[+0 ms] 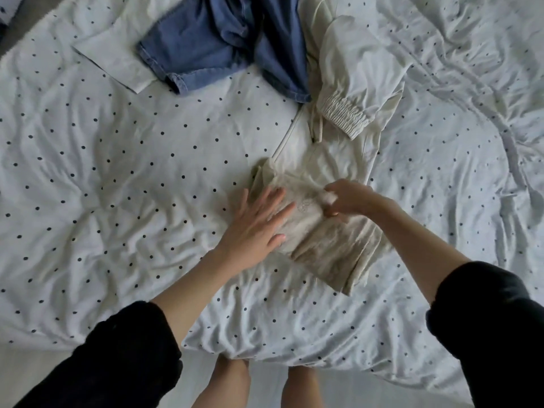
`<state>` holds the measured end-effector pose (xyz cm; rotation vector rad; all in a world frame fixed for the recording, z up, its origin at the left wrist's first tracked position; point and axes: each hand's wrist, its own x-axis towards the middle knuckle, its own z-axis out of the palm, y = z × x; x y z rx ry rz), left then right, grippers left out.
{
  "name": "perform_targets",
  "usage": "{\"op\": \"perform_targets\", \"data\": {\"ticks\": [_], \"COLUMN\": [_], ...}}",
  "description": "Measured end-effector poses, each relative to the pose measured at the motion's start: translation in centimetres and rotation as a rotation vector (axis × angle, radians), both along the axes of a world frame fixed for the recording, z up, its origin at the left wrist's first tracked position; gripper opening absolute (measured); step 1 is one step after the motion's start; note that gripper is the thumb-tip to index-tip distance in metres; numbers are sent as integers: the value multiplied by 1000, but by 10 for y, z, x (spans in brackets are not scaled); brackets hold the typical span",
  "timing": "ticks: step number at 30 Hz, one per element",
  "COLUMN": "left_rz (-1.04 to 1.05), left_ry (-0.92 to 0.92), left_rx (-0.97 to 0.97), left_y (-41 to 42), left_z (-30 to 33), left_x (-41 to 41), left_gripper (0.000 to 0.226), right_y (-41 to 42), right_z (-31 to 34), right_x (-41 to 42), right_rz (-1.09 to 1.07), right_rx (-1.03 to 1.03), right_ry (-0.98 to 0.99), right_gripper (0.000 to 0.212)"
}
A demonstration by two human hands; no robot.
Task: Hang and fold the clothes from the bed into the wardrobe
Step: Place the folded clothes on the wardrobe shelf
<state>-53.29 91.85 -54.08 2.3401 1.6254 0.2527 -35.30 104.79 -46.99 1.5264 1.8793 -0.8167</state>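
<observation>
Top (329, 245): soft, light, floppy. Left hand (256, 228) presses it flat, fingers straight; right hand (347, 198) pinches a fold. Grab folded edges.

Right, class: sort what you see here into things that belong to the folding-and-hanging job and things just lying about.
Part of the job:
- beige top, pressed flat by the left hand, pinched by the right hand
- blue denim garment
- cream garment with elastic cuff
- white garment, partly under the denim

Just lying about:
- dotted duvet
- plain crumpled sheet
</observation>
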Motion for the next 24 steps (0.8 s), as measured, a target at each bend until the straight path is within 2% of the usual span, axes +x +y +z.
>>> {"op": "perform_targets", "data": {"ticks": [2, 5, 7, 8, 10, 12, 15, 17, 19, 21, 24], "left_rz": [-52, -48, -5, 1, 29, 271, 780, 933, 948, 862, 735], "left_ry": [48, 30, -39, -91, -238, -428, -648, -730, -764, -754, -669], "left_rx": [-92, -165, -182, -137, -113, -175, -327, -453, -582, -699, -854], "left_y": [11, 17, 13, 9, 3, 4, 22, 36, 49, 56, 62], "left_z": [-9, -14, -17, -17, -21, -24, -19, -15, -13, -9, -12], "left_x": [4, 3, 3, 1, 2, 5, 8, 4, -4, -12, -25], "left_gripper": [68, 71, 65, 63, 59, 55, 50, 35, 26, 16, 24], "right_y": [-15, -77, -121, -138, -156, -160, -151, -141, -132, -125, -113], "right_z": [-1, -13, -21, -26, -35, -38, -36, -35, -37, -37, -35], "right_x": [7, 14, 20, 25, 39, 48, 49, 54, 61, 69, 77], "right_rz": [-34, -87, -57, -53, -191, -389, -741, -927, -942, -906, -862], "right_rx": [189, 663, 790, 781, 753, 741, 680, 628, 593, 547, 480], "right_ry": [15, 173, 244, 248, 232, 250, 388, 448, 416, 369, 340], "right_gripper": [54, 42, 42, 45, 51, 56, 59, 61, 62, 64, 72]}}
